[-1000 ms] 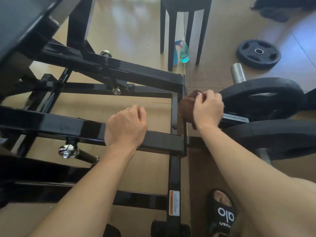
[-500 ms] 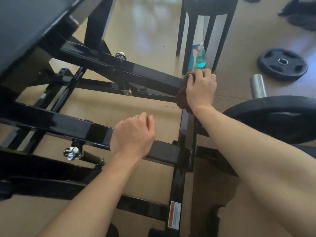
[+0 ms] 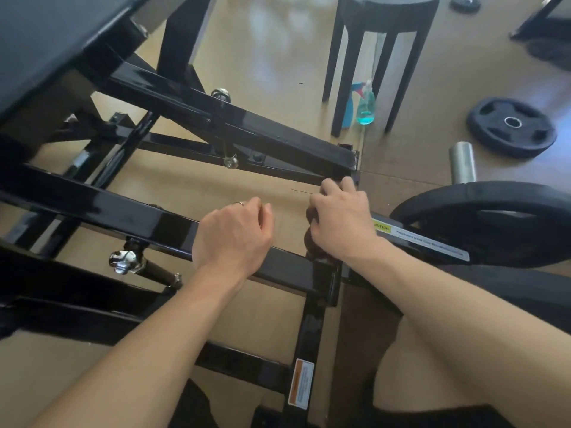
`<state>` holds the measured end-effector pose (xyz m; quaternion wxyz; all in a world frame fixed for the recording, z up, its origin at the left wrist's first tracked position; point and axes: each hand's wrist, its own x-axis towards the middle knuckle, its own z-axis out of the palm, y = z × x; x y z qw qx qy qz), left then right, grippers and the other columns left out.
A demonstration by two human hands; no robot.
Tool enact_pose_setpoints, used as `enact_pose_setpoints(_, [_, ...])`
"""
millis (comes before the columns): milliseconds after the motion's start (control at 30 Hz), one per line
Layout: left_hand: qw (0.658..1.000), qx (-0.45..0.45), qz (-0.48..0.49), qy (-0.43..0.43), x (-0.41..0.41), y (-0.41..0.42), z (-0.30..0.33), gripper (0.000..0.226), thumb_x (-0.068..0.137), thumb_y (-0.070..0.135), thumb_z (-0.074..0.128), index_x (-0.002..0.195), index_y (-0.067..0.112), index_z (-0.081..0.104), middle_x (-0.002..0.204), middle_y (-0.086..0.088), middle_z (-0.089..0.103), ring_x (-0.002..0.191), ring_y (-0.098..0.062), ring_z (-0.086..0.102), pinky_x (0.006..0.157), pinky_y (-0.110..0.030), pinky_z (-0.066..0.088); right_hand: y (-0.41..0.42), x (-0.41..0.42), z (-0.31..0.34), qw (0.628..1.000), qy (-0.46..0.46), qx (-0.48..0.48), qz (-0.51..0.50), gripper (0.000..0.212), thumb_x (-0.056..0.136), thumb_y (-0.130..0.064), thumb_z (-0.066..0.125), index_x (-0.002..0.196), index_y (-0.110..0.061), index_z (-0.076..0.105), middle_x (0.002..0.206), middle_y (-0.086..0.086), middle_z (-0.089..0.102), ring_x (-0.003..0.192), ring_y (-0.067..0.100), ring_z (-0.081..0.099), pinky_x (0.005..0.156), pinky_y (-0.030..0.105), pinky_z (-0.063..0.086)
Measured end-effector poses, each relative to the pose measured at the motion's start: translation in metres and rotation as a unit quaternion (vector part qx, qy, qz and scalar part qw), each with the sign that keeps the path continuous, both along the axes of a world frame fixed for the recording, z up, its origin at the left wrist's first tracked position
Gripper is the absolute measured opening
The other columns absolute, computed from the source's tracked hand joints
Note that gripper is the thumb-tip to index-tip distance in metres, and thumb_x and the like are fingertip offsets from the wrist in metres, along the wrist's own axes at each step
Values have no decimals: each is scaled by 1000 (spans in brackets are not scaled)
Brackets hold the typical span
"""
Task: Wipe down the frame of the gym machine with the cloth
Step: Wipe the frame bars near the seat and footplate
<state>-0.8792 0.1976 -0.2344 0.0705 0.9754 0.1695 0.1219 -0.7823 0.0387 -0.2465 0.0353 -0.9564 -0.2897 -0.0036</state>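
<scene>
The gym machine's glossy black steel frame (image 3: 278, 140) fills the left and middle of the head view, with two long bars running diagonally to an upright post on the right. My right hand (image 3: 340, 217) presses a dark brown cloth (image 3: 310, 242) against that post, between the two bars; most of the cloth is hidden under the hand. My left hand (image 3: 234, 236) rests curled over the nearer bar (image 3: 108, 208), just left of the right hand, holding it loosely.
A loaded black weight plate (image 3: 494, 220) sits on its sleeve right of the post, with a loose plate (image 3: 511, 126) on the floor behind. A black stool (image 3: 377, 57) and a blue spray bottle (image 3: 365, 103) stand beyond. Chrome pull knobs (image 3: 125, 261) stick out of the bars.
My right hand with the cloth slid back down the post from the upper bar's end to between the two bars. My left hand stayed on the nearer bar.
</scene>
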Motion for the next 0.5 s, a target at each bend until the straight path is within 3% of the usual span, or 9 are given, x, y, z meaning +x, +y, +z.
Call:
enact_pose_setpoints(67, [1000, -5, 0, -2, 0, 0, -1, 42, 107, 45, 32, 80, 26, 59, 65, 9, 53, 50, -6, 45, 46, -17, 28, -5, -16, -3, 998, 33, 38, 41, 25, 94, -29, 62, 117, -21, 68, 122, 0, 57, 112, 23, 44, 94, 41, 46])
enact_pose_setpoints(133, [1000, -1, -1, -3, 0, 0, -2, 43, 107, 45, 32, 82, 25, 61, 66, 9, 55, 53, -9, 50, 47, -17, 31, -12, -12, -4, 985, 38, 162, 43, 20, 95, -24, 62, 113, -19, 70, 119, 1, 60, 111, 21, 47, 95, 42, 49])
enact_pose_setpoints(200, [1000, 2, 1, -8, 0, -1, -3, 42, 107, 45, 32, 81, 26, 60, 66, 10, 55, 52, -8, 48, 46, -16, 27, -8, 16, -5, 955, 9, 296, -18, 17, 96, -19, 63, 112, -15, 69, 118, 5, 60, 111, 21, 50, 97, 41, 49])
enact_pose_setpoints(300, [1000, 13, 7, -12, 0, -1, -1, 41, 107, 44, 34, 77, 27, 55, 63, 10, 53, 48, -5, 41, 45, -16, 22, 20, 73, 2, 907, -27, 405, -115, 22, 99, -24, 63, 118, -15, 65, 126, 4, 58, 117, 18, 49, 104, 33, 45])
enact_pose_setpoints(367, [1000, 25, 11, -8, 0, -2, 1, 40, 107, 43, 35, 73, 28, 50, 60, 11, 51, 46, -2, 36, 44, -18, 19, 44, 102, 4, 903, -28, 410, -129, 26, 101, -30, 59, 122, -16, 66, 129, 3, 57, 118, 18, 50, 105, 33, 47])
enact_pose_setpoints(500, [1000, 31, 4, -4, 0, -4, 0, 40, 106, 43, 35, 70, 30, 45, 57, 13, 47, 44, -1, 38, 44, -16, 19, 76, 114, -6, 954, -21, 272, -122, 42, 107, -41, 37, 120, -16, 69, 121, 5, 63, 101, 18, 50, 96, 37, 49])
